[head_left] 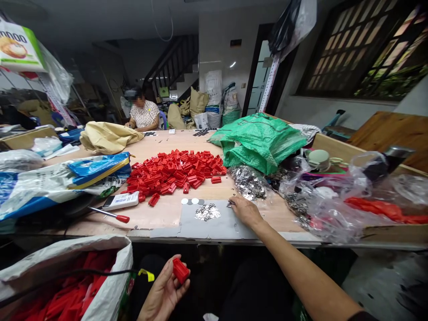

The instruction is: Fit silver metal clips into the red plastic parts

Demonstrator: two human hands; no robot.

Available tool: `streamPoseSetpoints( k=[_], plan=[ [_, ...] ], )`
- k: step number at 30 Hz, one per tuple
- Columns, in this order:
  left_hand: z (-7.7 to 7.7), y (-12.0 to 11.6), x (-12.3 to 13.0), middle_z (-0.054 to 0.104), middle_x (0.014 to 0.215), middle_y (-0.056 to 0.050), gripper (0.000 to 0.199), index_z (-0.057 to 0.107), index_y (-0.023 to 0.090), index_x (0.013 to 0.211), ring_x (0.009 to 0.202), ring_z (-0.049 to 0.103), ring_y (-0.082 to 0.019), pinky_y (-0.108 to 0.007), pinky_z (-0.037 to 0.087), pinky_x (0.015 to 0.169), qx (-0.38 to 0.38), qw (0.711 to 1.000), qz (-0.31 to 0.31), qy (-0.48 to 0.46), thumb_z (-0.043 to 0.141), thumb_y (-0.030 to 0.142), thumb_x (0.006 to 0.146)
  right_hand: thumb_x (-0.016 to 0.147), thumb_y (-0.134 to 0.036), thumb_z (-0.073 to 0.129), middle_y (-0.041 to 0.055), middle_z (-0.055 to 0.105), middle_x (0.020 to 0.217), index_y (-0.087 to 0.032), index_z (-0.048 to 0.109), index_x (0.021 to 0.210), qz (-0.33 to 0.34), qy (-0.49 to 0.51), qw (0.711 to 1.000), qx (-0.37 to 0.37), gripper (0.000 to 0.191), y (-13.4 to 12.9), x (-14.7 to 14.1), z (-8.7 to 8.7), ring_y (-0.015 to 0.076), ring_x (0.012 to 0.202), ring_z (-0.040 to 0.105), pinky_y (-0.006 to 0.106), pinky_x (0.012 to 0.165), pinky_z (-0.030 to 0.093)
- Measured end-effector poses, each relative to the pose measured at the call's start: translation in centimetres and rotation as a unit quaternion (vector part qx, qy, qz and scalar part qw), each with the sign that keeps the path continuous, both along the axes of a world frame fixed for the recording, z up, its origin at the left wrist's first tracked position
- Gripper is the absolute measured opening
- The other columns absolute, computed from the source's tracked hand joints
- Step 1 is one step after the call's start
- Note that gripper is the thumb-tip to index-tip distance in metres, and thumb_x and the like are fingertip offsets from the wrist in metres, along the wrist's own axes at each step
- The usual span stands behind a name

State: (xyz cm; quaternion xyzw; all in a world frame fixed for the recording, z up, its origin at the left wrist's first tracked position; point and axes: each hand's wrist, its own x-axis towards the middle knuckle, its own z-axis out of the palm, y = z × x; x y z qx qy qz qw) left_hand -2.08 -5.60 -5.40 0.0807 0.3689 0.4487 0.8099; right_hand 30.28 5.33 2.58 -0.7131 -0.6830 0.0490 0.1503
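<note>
My left hand (163,287), below the table edge, has its fingers closed around a red plastic piece (181,271) with a hollow, box-like shape. On the table, my right hand (245,211) rests at the right side of a grey sheet (200,229), fingertips pinched together on something small and dark that I cannot make out. A small heap of shiny metal pieces (207,212) lies on that sheet, left of my right hand. Behind it are white discs (194,201). Farther back spreads a large pile of red plastic pieces (177,169).
An open white sack (125,254) of red pieces stands at lower left. A clear bag of metal parts (249,183) and a green sack (261,142) lie right of the pile. A red-handled tool (122,218) lies at left. Another person (145,113) sits across the table.
</note>
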Motion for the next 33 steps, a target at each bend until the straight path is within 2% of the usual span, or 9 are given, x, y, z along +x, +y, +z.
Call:
streamPoseSetpoints(
  k=[4,8,15,19,22,25,29,33],
  plan=[
    [-1.2,0.6,-2.0,0.070,0.095,-0.008,0.046,0.049,0.023,0.129,0.087,0.070,-0.022,-0.035,0.056,0.076,-0.008,0.999,0.041,0.021,0.059,0.016,0.085,0.086,-0.015,0.053,0.0053,0.064,0.096,-0.021,0.064,0.092,-0.002,-0.003,1.000,-0.004,0.014,0.4,0.2,-0.1,0.0185,0.089,0.059,0.026,0.074,0.039],
    [-2.1,0.8,-2.6,0.071,0.095,-0.008,0.051,0.045,0.025,0.134,0.088,0.071,-0.022,-0.035,0.057,0.075,-0.010,0.998,0.051,0.022,0.056,0.015,0.086,0.085,-0.016,0.053,0.0041,0.064,0.092,-0.020,0.063,0.087,-0.002,0.006,1.000,-0.006,0.011,0.3,0.6,0.0,0.0169,0.083,0.059,0.025,0.070,0.038],
    [-1.9,0.5,-2.2,0.071,0.095,-0.008,0.042,0.051,0.022,0.126,0.088,0.070,-0.021,-0.036,0.056,0.078,0.003,0.999,0.044,0.009,0.059,0.015,0.085,0.083,-0.019,0.057,0.0026,0.068,0.095,-0.022,0.065,0.091,0.049,0.032,0.998,-0.019,0.012,-1.8,0.7,0.1,0.0170,0.089,0.061,0.023,0.075,0.041],
    [-2.0,0.3,-2.4,0.070,0.096,-0.008,0.041,0.053,0.021,0.125,0.088,0.070,-0.021,-0.035,0.056,0.079,0.003,0.999,0.038,0.003,0.059,0.016,0.085,0.086,-0.021,0.051,0.0051,0.069,0.102,-0.021,0.064,0.100,0.021,0.039,0.999,-0.012,0.019,-2.7,1.6,0.6,0.0192,0.093,0.062,0.027,0.078,0.043],
    [-2.2,0.3,-2.5,0.071,0.096,-0.008,0.043,0.052,0.022,0.127,0.088,0.070,-0.021,-0.035,0.056,0.079,-0.002,0.999,0.043,-0.002,0.058,0.015,0.085,0.086,-0.022,0.052,0.0068,0.069,0.101,-0.020,0.065,0.099,0.003,0.029,1.000,-0.013,0.019,-2.7,2.0,0.9,0.0209,0.092,0.062,0.028,0.077,0.043],
    [-2.4,0.3,-2.4,0.071,0.096,-0.008,0.044,0.050,0.023,0.128,0.089,0.070,-0.021,-0.035,0.056,0.079,-0.001,0.999,0.044,-0.006,0.058,0.015,0.085,0.085,-0.022,0.053,0.0066,0.069,0.100,-0.020,0.066,0.098,0.013,0.018,1.000,-0.020,0.018,-2.4,1.4,0.6,0.0204,0.092,0.062,0.027,0.076,0.043],
    [-2.0,0.3,-2.1,0.070,0.105,-0.010,0.045,0.049,0.023,0.129,0.091,0.070,-0.022,-0.035,0.057,0.077,0.004,0.999,0.038,0.007,0.059,0.018,0.085,0.085,-0.021,0.055,0.0055,0.070,0.098,-0.021,0.066,0.094,0.023,0.006,1.000,-0.021,0.014,-1.8,0.1,0.1,0.0198,0.091,0.062,0.026,0.075,0.042],
    [-0.3,0.6,-1.1,0.067,0.111,-0.013,0.044,0.052,0.019,0.124,0.092,0.070,-0.023,-0.032,0.057,0.076,0.024,0.997,0.040,0.055,0.064,0.017,0.082,0.083,-0.019,0.056,0.0048,0.070,0.090,-0.022,0.066,0.085,0.021,0.005,1.000,-0.016,0.010,-1.4,-0.6,0.0,0.0196,0.085,0.063,0.026,0.071,0.041]
  ],
)
